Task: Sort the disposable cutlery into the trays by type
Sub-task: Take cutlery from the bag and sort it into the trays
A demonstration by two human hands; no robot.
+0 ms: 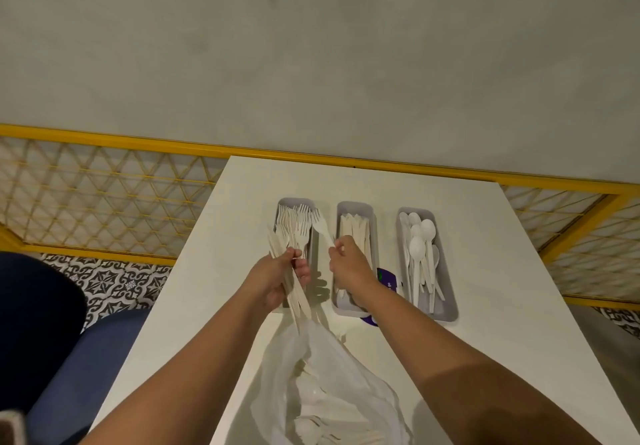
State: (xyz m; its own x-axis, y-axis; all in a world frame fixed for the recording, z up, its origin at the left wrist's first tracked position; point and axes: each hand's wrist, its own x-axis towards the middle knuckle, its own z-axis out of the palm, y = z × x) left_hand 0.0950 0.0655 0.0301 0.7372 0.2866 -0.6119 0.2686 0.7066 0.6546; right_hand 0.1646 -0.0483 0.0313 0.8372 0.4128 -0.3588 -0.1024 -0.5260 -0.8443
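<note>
Right now the right hand [348, 268] pinches a single white fork [321, 225] by the end of its handle, tines pointing away from the person and slanting to the hand's left. The fork tray [313, 257] lies just left of that hand and slightly beyond it, its long axis running away from the person, so the fork is nearly in line with the forks already lying there. The left hand [277, 280] is closed around a bundle of cutlery [294, 285] on the tray's near left side. Beneath the right wrist sits the knife tray [372, 236], with the spoon tray [446, 285] further right. Nearest the body, the plastic bag [332, 385] holds more unsorted pieces. Judging by this, a short leftward move drops the fork in.
</note>
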